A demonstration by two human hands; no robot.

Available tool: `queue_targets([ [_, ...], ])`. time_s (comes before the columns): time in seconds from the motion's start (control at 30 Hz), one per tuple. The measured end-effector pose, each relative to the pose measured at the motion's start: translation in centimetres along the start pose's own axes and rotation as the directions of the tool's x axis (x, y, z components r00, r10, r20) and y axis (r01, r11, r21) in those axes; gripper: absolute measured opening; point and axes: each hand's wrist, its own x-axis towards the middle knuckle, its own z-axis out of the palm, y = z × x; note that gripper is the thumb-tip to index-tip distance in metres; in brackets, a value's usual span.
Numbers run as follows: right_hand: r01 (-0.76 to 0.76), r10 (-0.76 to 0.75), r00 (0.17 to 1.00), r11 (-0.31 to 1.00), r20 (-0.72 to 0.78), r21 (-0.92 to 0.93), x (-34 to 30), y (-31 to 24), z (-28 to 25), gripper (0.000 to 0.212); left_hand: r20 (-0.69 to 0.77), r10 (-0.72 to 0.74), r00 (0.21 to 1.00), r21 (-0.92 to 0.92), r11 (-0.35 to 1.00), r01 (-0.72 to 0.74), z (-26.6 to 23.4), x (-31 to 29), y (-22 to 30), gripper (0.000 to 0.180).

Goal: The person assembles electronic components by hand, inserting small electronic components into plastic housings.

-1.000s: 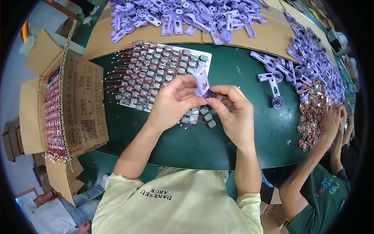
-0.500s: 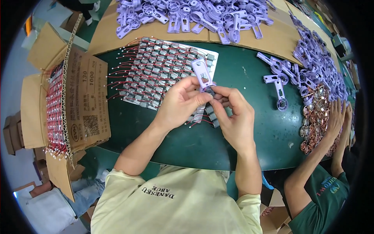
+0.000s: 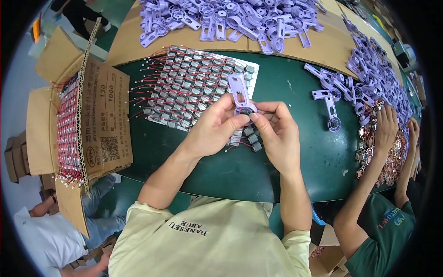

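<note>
Both my hands meet over the table around one purple plastic housing (image 3: 238,87), a long piece with a slotted arm and a round end. My left hand (image 3: 217,124) grips the round end from the left, thumb on top. From the other side my right hand (image 3: 277,129) pinches the same end. A dark round part (image 3: 246,111) sits in that round end, partly covered by my thumbs. Beneath and behind my hands lies a white sheet (image 3: 251,76) bearing rows of small motors (image 3: 184,78) with red wires. A few motors (image 3: 253,138) lie beside my right thumb.
A large heap of purple housings (image 3: 230,18) lies on cardboard at the back. More housings (image 3: 330,108) are at the right, near copper-coloured rings (image 3: 376,143) that a co-worker's hands (image 3: 387,129) touch. An open carton (image 3: 106,120) of wired motors stands at the left.
The housing has tilted so its round end with the dark part shows more, and my thumbs have come together on it. The co-worker's hands have moved apart over the rings.
</note>
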Motion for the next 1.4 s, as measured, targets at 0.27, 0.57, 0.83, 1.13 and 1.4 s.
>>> queue_targets([
  [0.27,0.004,-0.004,1.0,1.0,-0.031,0.02,-0.1,0.1,0.1,0.017,-0.039,-0.003,0.999,-0.125,0.992,-0.002,0.6,0.1,-0.2,0.034],
  [0.57,-0.002,0.002,1.0,1.0,-0.01,0.024,-0.2,0.2,0.1,0.017,-0.033,-0.12,0.992,-0.311,0.945,0.104,0.1,0.2,-0.4,0.029],
  [0.83,-0.059,0.063,0.998,0.991,-0.029,0.116,0.2,-0.3,-0.6,0.016,-0.111,-0.087,0.99,-0.163,0.984,0.068,1.6,0.0,0.2,0.031],
  [1.13,-0.115,0.12,0.993,0.962,-0.004,0.247,0.2,-0.7,-0.2,0.025,-0.128,-0.108,0.986,-0.048,0.994,0.102,1.1,0.0,0.1,0.029],
  [1.4,-0.106,0.113,0.993,0.973,-0.021,0.205,0.1,-0.5,-0.2,0.027,-0.129,-0.024,0.991,-0.029,0.999,0.021,1.0,-0.1,-0.4,0.026],
])
